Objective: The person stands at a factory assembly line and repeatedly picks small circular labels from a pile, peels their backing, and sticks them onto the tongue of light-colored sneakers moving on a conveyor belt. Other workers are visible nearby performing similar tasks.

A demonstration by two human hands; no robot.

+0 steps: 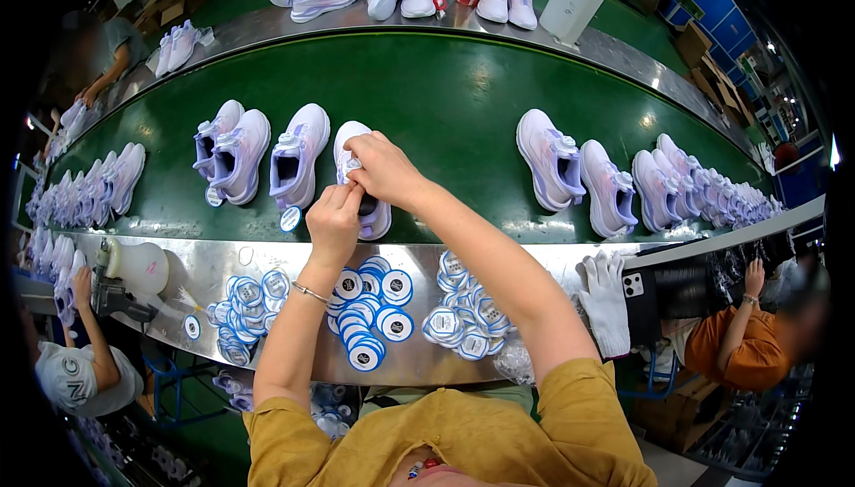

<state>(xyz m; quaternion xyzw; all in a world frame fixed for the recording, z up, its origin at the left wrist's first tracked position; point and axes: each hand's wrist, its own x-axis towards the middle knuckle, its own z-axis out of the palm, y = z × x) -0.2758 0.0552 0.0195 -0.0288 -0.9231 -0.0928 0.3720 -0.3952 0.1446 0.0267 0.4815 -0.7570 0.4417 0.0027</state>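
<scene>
In front of me on the green belt lies a pale lilac-white sneaker [349,137] with its toe pointing away. My right hand [389,170] reaches over its top, fingers closed at the lacing area. My left hand [335,218] sits lower, thumb and fingertips pinched together against the right fingertips over the shoe. Whatever small piece lies between the left fingers is hidden. Left of the hands stands another sneaker [299,156] with a round blue-rimmed tag [290,218] at its heel. Further left is a pair of sneakers [240,157] with a similar tag [214,196].
On the metal ledge [294,257] lie piles of round tags [363,331], with a white glove [606,304] and a phone [633,287] at the right. More sneakers [549,159] line the belt [445,104]. A spray bottle [138,266] stands left. Co-workers sit on both sides.
</scene>
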